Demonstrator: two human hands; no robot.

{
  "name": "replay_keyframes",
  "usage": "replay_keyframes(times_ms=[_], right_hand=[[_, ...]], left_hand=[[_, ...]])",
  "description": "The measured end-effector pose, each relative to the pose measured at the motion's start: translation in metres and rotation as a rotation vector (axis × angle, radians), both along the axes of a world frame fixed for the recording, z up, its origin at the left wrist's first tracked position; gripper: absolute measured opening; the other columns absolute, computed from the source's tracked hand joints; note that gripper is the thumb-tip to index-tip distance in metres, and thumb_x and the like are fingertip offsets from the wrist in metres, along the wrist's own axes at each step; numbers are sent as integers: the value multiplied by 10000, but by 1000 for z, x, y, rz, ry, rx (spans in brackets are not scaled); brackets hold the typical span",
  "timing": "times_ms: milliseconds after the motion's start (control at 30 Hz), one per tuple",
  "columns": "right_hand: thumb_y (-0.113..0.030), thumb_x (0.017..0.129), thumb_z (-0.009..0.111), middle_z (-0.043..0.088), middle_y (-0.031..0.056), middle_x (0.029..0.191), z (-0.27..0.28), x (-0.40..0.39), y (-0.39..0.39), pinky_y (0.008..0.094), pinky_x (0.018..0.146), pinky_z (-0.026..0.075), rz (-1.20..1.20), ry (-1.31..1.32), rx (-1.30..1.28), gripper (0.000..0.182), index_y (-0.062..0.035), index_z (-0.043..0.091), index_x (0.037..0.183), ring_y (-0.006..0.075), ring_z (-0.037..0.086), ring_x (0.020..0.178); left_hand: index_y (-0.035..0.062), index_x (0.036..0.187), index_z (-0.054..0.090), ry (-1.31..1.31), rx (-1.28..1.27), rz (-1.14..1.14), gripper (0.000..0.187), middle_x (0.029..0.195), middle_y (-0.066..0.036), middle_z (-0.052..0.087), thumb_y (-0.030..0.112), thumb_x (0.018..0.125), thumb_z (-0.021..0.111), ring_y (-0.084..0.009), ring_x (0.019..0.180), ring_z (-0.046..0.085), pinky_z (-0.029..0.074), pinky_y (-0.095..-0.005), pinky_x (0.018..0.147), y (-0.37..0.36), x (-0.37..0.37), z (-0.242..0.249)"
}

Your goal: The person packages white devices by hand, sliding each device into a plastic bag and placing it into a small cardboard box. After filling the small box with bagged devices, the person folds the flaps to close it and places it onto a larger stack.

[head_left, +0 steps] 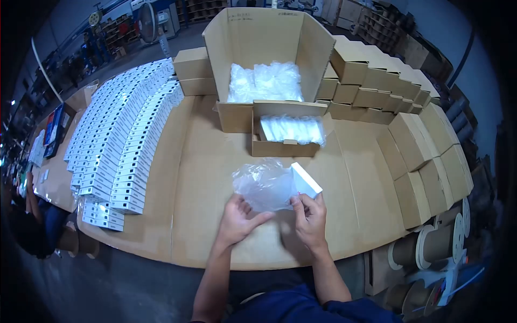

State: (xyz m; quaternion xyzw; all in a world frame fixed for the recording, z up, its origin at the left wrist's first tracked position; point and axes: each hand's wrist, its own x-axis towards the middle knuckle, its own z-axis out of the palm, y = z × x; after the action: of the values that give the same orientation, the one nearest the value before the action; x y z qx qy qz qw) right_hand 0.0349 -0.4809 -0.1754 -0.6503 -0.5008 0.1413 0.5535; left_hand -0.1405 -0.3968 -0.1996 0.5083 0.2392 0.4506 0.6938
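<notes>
A clear plastic bag (pixel 262 185) is spread out over the near middle of the cardboard-covered table. At its lower left edge is my left hand (pixel 237 223), fingers curled against the film and thumb stretched out to the right. My right hand (pixel 311 218) pinches a slim white box (pixel 306 182) together with the bag's right edge. The white box stands tilted, partly overlapped by the film at its left. Just beyond the hands, a small open carton (pixel 285 149) holds a row of bagged white boxes (pixel 291 129).
Behind the small carton, a large open carton (pixel 272 40) contains plastic bags (pixel 265 82). Long rows of white boxes (pixel 116 140) line the left. Closed brown cartons (pixel 425 156) are stacked on the right. Spools (pixel 444 239) stand below the right edge; another person (pixel 32 215) is at far left.
</notes>
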Motion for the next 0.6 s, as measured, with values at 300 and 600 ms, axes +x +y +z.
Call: replay_keyframes(times_ms=[300, 600], right_hand=[[-138, 1012, 676, 573, 125, 974, -18, 10, -2, 345, 733, 495, 58, 142, 29, 192, 38, 710, 944, 209, 576, 836], [-109, 994, 675, 604, 112, 1040, -13, 15, 3, 344, 865, 501, 59, 311, 75, 120, 0, 712, 958, 212, 598, 994]], left_hand=[[-39, 1158, 692, 157, 3, 159, 369, 1057, -77, 745, 66, 847, 861, -153, 962, 701, 571, -316, 876, 6, 11, 6], [-32, 1104, 714, 265, 103, 158, 336, 1010, -82, 760, 56, 825, 878, -147, 956, 711, 576, -312, 869, -5, 8, 7]])
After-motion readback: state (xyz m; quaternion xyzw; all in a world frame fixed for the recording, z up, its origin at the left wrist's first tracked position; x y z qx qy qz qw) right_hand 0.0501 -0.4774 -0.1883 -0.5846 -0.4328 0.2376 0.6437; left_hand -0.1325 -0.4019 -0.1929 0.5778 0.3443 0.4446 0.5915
